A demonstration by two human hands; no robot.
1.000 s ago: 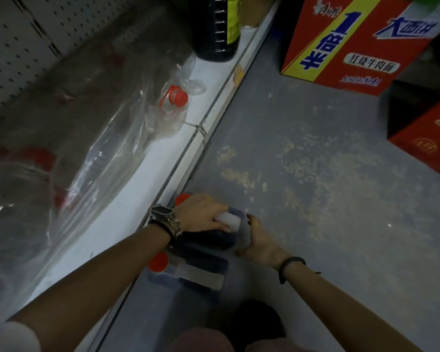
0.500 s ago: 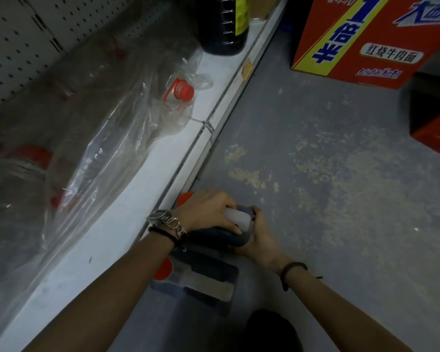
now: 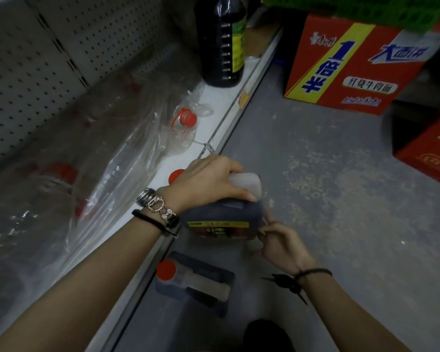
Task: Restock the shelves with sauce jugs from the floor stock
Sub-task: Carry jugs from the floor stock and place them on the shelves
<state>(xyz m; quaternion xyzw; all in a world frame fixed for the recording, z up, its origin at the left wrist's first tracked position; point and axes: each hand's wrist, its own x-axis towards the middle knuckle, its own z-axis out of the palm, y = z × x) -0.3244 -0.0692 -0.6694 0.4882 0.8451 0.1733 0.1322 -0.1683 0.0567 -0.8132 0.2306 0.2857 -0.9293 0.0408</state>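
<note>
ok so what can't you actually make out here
All in the head view.
Label of the held jug: too dark and blurred to read.
Its cap: mostly behind the left hand.
Grip of the right hand: fingertips lost against the jug's dark corner.
Top of the tall bottle: cut off by the upper edge.
Contents of the bag: blurred by crumpled plastic.

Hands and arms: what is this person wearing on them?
At the left hand, a sparkly silver linked bracelet beside a thin black band; at the right hand, a thin black cord with dangling ends. Both forearms are bare.
</note>
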